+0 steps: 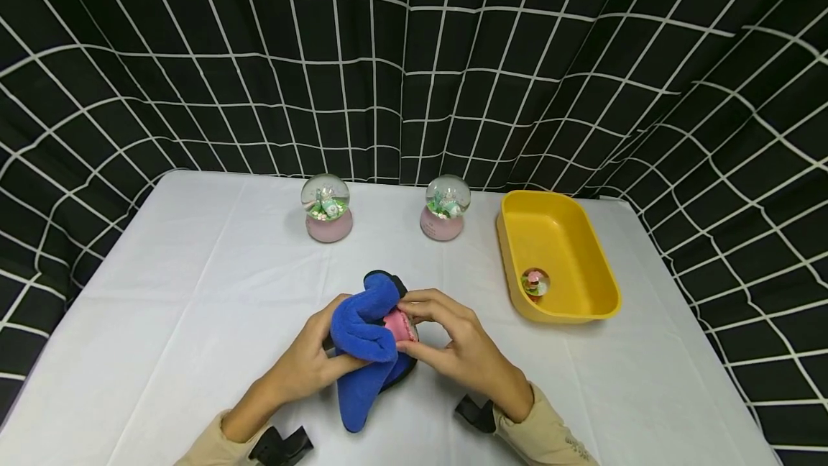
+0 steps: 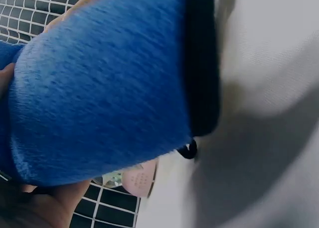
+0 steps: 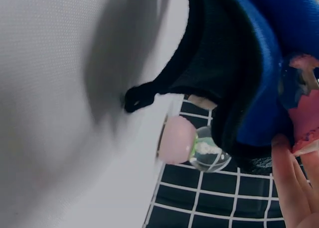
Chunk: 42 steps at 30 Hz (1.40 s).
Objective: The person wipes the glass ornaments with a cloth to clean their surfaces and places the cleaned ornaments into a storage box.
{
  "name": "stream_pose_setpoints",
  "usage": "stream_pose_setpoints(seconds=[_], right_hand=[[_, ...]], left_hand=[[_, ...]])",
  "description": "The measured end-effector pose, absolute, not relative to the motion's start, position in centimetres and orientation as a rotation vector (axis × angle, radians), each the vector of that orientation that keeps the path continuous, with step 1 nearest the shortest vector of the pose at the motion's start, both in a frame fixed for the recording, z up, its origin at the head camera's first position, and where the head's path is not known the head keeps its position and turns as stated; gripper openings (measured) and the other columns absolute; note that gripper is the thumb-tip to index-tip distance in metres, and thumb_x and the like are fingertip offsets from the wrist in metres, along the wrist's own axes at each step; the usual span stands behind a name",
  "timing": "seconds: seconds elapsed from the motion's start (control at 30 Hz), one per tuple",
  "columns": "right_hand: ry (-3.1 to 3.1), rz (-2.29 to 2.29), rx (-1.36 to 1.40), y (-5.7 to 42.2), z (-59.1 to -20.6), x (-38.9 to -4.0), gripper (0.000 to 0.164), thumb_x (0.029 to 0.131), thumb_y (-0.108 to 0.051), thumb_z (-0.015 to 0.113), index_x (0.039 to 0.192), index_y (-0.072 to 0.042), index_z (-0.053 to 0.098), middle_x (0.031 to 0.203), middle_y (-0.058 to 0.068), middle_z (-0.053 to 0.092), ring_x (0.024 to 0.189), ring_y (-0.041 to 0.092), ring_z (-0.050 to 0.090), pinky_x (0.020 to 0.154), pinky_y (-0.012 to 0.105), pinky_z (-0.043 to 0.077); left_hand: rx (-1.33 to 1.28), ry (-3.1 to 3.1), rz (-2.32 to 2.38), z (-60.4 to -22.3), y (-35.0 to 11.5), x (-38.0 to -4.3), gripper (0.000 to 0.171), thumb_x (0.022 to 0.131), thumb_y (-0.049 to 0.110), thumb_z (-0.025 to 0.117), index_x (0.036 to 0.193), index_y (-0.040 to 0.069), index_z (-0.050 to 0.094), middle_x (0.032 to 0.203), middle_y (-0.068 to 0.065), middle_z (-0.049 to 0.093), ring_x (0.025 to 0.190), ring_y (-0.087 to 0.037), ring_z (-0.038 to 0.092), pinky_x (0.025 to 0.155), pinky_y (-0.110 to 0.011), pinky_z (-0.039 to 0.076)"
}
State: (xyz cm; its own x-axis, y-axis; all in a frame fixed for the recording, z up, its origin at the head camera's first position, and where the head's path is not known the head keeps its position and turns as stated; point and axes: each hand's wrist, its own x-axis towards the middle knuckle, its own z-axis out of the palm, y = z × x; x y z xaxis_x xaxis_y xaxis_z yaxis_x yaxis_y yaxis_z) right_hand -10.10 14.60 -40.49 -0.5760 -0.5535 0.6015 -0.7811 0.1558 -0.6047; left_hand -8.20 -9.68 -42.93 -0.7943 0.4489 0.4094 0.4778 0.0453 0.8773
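Note:
Over the middle of the table, my left hand (image 1: 309, 357) grips a blue plush cloth (image 1: 364, 336) with black edging, folded about a small snow globe. The globe's pink base (image 1: 399, 325) pokes out of the cloth on the right. Thumb and fingers of my right hand (image 1: 461, 340) pinch that base. In the right wrist view, part of the clear ball (image 3: 295, 83) shows against the cloth (image 3: 266, 54). The cloth (image 2: 99, 88) fills much of the left wrist view and hides the globe there; a black loop (image 2: 188, 149) hangs at its edge.
Two snow globes with pink bases stand toward the back, one at left (image 1: 328, 208) and one at right (image 1: 445, 208). A yellow tray (image 1: 569, 265) sits at the right, holding a small snow globe (image 1: 535, 283) in its near left corner. A black gridded curtain (image 1: 401, 56) borders the white table.

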Motion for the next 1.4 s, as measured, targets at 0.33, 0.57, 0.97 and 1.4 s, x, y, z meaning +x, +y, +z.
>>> stream_pose_setpoints(seconds=[0.33, 0.57, 0.97, 1.4], right_hand=[[-2.198, 1.416, 1.148, 14.39, -40.94, -9.97, 0.04, 0.081, -0.008, 0.081, 0.114, 0.0, 0.06, 0.105, 0.011, 0.065, 0.077, 0.014, 0.066, 0.07, 0.02, 0.057], [-2.182, 1.499, 1.035, 14.25, -41.06, -9.87, 0.047, 0.075, 0.0, 0.084, 0.116, 0.004, 0.061, 0.106, 0.015, 0.067, 0.075, 0.016, 0.071, 0.069, 0.022, 0.059], [-2.132, 1.441, 1.043, 14.51, -41.08, -10.39, 0.068, 0.066, 0.007, 0.087, 0.128, 0.001, 0.059, 0.107, 0.015, 0.066, 0.086, 0.018, 0.068, 0.075, 0.023, 0.057], [-2.202, 1.582, 1.045, 14.2, -41.31, -10.1, 0.049, 0.077, 0.004, 0.081, 0.122, 0.0, 0.063, 0.113, 0.013, 0.067, 0.105, 0.011, 0.064, 0.087, 0.025, 0.056]], left_hand=[[-0.856, -2.168, -1.822, -42.99, -9.61, -8.27, 0.043, 0.078, -0.012, 0.072, 0.116, 0.004, 0.059, 0.107, -0.011, 0.066, 0.1, -0.006, 0.061, 0.087, -0.021, 0.051], [-0.794, -2.23, -1.863, -42.91, -9.55, -8.01, 0.046, 0.079, -0.007, 0.076, 0.12, 0.003, 0.056, 0.108, -0.016, 0.066, 0.097, -0.003, 0.062, 0.08, -0.025, 0.056], [-0.684, -2.185, -1.84, -43.04, -9.53, -8.09, 0.036, 0.082, -0.01, 0.069, 0.115, 0.002, 0.06, 0.105, -0.009, 0.068, 0.099, -0.003, 0.061, 0.085, -0.021, 0.052], [-0.748, -2.262, -1.871, -42.91, -9.67, -7.94, 0.033, 0.083, -0.007, 0.07, 0.112, 0.003, 0.057, 0.104, -0.011, 0.068, 0.098, -0.004, 0.06, 0.085, -0.022, 0.052]])
